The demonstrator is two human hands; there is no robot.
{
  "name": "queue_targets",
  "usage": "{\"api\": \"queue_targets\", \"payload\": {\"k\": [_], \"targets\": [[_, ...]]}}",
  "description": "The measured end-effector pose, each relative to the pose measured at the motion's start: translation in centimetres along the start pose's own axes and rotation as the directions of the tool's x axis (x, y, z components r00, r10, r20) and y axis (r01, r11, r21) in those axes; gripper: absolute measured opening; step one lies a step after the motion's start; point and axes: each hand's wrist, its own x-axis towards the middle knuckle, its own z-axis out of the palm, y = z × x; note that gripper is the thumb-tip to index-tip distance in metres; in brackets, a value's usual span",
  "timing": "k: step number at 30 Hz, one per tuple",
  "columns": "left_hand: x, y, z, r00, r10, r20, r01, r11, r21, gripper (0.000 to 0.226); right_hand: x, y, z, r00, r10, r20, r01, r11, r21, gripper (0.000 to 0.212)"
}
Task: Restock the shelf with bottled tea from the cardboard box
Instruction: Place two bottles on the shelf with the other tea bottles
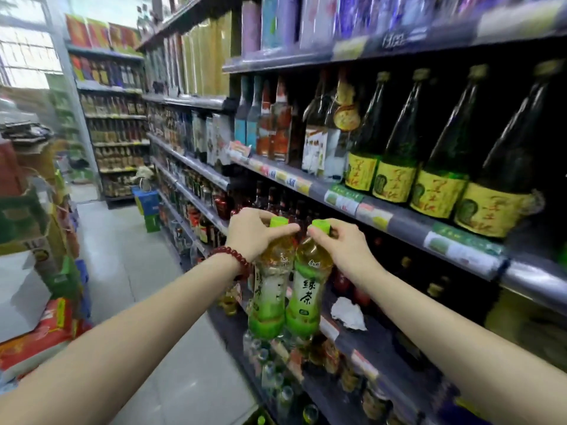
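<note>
Two green tea bottles with lime caps hang side by side in front of the shelving. My left hand grips the neck of the left bottle. The right bottle is held at its cap by my right hand. Both bottles have green labels with dark characters and touch each other. They hover at the edge of a dark shelf that carries a crumpled white paper. The cardboard box is out of view.
Tall dark bottles with yellow labels stand on the shelf above, behind a rail of price tags. Small jars and bottles fill the shelf below. Stacked cartons and bags line the aisle's left side. The grey floor runs down the aisle.
</note>
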Motion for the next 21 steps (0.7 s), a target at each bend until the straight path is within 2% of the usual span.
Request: {"api": "queue_targets", "payload": {"k": [3,7,10,12,14,18,21], "targets": [[1.4,3.6,-0.4,0.994,0.110,0.018,-0.110,0.994,-0.027,0.047,-0.5,-2.6,-4.1,0.998,-0.023,-0.066,0.020,0.999,-0.041,0.032],[1.5,9.3,0.5,0.967,0.247,0.061,-0.244,0.968,-0.050,0.067,-2.7,-5.1,-9.9,0.990,-0.016,-0.139,0.000,0.993,-0.114,0.045],[0.6,14.0,1.7,0.939,0.327,0.104,-0.322,0.945,-0.062,0.061,-5.2,-6.7,-14.5,0.977,-0.012,-0.212,-0.024,0.986,-0.167,0.035],[-0.2,17.1,2.8,0.916,0.379,0.133,-0.357,0.919,-0.165,0.065,-7.1,-7.7,-17.8,0.968,-0.026,-0.250,-0.036,0.970,-0.239,0.029],[-1.0,20.2,4.1,0.894,0.429,0.133,-0.395,0.892,-0.219,0.058,-8.9,-8.3,-21.0,0.962,-0.037,-0.272,-0.039,0.962,-0.271,0.027],[-3.0,26.6,6.7,0.847,0.522,0.104,-0.482,0.835,-0.264,0.058,-12.4,-9.1,-27.3,0.922,-0.035,-0.386,-0.113,0.929,-0.354,0.039],[-4.4,31.1,8.8,0.796,0.595,0.109,-0.539,0.779,-0.320,0.059,-15.1,-9.7,-31.3,0.877,-0.054,-0.478,-0.187,0.877,-0.442,0.039]]}}
